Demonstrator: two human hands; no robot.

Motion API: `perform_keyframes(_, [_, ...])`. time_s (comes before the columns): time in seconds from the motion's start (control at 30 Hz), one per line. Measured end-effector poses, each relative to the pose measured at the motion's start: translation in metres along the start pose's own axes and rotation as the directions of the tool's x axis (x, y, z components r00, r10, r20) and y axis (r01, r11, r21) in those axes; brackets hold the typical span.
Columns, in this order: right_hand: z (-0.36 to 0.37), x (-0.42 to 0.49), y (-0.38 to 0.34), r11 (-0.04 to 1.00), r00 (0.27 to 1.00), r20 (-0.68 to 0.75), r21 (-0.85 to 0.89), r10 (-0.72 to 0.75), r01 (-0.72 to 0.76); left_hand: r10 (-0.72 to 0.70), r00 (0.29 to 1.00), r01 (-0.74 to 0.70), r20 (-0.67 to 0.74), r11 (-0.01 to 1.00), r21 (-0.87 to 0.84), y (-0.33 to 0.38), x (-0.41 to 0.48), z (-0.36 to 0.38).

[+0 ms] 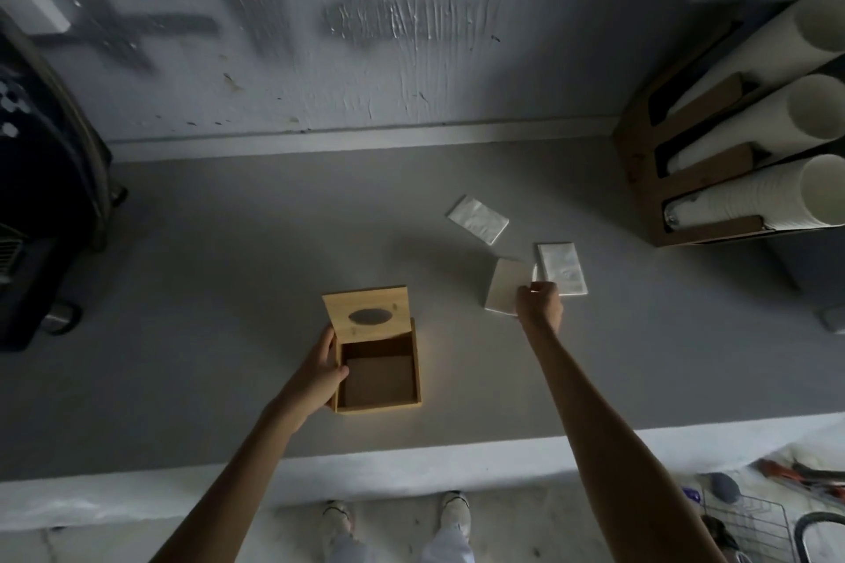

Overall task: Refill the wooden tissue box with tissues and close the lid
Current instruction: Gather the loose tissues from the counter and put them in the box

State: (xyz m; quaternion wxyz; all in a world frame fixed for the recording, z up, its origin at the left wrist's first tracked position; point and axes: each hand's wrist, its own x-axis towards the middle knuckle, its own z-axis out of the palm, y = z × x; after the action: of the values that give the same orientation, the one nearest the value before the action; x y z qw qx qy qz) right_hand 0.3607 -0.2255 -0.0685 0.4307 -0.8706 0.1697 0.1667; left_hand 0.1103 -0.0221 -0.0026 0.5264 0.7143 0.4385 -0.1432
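Note:
A wooden tissue box [382,405] stands open on the grey counter, its inside bare. Its lid [368,313], with an oval slot, is tilted up at the far side. My left hand [320,373] grips the box's left wall. My right hand [539,302] pinches the near edge of a folded tissue stack [505,283] to the right of the box. A second tissue stack [563,268] lies flat just right of it, and a third tissue stack [478,219] lies farther back.
A cardboard rack [649,160] holding three sleeves of white paper cups [754,197] stands at the right end of the counter [228,265]. A dark machine [41,197] fills the left end. The wall runs behind; a wire basket [750,521] sits on the floor at lower right.

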Motion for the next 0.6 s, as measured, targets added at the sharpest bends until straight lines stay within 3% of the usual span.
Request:
perform_keyframes(0.33, [0.009,0.001,-0.004,0.969,0.971,-0.179,-0.22,-0.156,0.115,0.038,0.999,-0.038,0.025,0.999,0.0,-0.004,0.001,-0.003])
perform_keyframes(0.6, [0.017,0.003,-0.002,0.937,0.972,-0.204,-0.347,-0.118,0.041,0.038,0.998,-0.036,0.049,0.999,-0.04,-0.007,0.002,-0.005])
